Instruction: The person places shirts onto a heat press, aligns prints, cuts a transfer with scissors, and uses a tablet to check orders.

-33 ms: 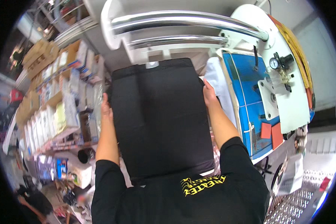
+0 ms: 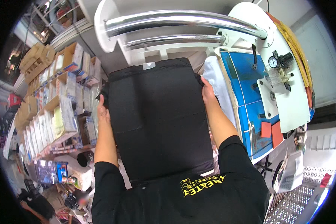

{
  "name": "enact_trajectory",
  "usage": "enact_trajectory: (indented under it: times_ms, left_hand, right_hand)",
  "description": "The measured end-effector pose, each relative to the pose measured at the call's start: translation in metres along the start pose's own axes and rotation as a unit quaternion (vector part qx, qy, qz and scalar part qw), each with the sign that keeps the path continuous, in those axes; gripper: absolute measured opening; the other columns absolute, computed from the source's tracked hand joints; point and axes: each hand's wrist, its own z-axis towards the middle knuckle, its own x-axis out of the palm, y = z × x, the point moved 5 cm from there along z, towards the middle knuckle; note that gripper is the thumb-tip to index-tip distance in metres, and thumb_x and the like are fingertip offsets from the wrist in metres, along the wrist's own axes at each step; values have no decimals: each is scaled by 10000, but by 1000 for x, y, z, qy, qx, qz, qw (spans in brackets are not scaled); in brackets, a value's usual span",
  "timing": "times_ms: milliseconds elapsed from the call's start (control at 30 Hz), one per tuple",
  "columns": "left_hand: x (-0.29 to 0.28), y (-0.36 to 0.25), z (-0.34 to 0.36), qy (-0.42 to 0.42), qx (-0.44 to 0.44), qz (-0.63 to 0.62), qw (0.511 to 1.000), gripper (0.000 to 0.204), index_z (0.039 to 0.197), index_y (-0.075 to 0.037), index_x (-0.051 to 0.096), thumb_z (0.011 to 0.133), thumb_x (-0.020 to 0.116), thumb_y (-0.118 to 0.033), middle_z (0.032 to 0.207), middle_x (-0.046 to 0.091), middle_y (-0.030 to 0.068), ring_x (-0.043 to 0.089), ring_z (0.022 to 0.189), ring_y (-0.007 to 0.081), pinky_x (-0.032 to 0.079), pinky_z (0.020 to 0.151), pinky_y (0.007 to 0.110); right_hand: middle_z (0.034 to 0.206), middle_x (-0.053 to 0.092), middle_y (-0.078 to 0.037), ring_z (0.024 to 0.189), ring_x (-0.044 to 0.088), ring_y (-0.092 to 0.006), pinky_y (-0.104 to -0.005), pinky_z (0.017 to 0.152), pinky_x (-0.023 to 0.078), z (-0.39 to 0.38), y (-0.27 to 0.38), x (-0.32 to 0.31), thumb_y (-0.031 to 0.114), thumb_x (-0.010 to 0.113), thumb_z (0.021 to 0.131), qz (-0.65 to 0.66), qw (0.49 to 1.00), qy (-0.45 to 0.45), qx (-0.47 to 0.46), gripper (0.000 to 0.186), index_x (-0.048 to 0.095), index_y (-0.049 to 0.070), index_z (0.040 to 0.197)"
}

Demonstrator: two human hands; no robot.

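Note:
Black fabric (image 2: 156, 123) lies stretched over a flat rectangular board in front of me, with a few creases and a small pale tab (image 2: 148, 66) at its far edge. My left hand (image 2: 103, 110) is closed on bunched fabric at the left edge, thumb uppermost. At the upper right edge, my right hand (image 2: 208, 89) also grips the fabric, its fingers partly hidden. A pale cloth (image 2: 218, 86) lies just right of that hand.
Chrome bars (image 2: 183, 20) span the white machine behind the board. At right are a blue panel (image 2: 244, 93), pressure gauge (image 2: 273, 62) and red pads (image 2: 266, 129). Boxes of packets (image 2: 65, 115) crowd the left. Another person's arm (image 2: 35, 211) shows at lower left.
My left hand has shifted slightly left, with black fabric now bunched out beside it. My right hand has moved slightly up and left, and the fabric on the board shows more creasing.

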Motion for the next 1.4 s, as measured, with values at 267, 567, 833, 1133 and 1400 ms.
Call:
enact_trajectory:
  times_ms: [267,567,833,1133,1400]
  left_hand:
    - [9,-3,15,-164,3,104,981,449,1208,56,569,799,699,-78,1081,669,198,658,980,332,530,905,476]
    - [-41,27,-185,-206,159,451,854,207,1013,12,687,881,657,-144,895,711,93,647,805,168,517,706,325]
    - [-56,60,-438,-347,301,578,675,145,920,-43,686,859,626,-160,860,664,143,637,861,344,497,774,424]
    - [-184,32,-605,-629,-53,661,406,593,1355,-79,477,824,705,-210,1458,381,141,354,1360,390,269,1148,507]
    - [-196,19,-641,-651,150,623,408,188,1067,-81,649,891,590,-109,1095,641,115,588,1107,325,482,934,440]
  right_hand:
    - [1168,656,-226,1085,627,-329,-431,991,475,24,-1,-32,178,723,823,-131,965,-207,-92,583,521,-19,1333]
    - [1124,697,-167,1038,649,-278,-361,940,488,-183,48,0,183,654,931,-630,693,-140,-321,284,689,-27,1119]
    - [1027,709,-121,921,657,-210,-318,854,514,-274,8,56,170,646,947,-615,727,50,-301,228,697,-13,1073]
    - [903,672,-20,778,596,-74,-208,713,484,-310,-47,142,76,636,956,-519,750,269,-308,129,686,-3,1046]
    - [876,654,-7,760,575,-60,-199,678,458,-341,-61,147,55,638,945,-539,728,297,-303,109,682,-3,1026]
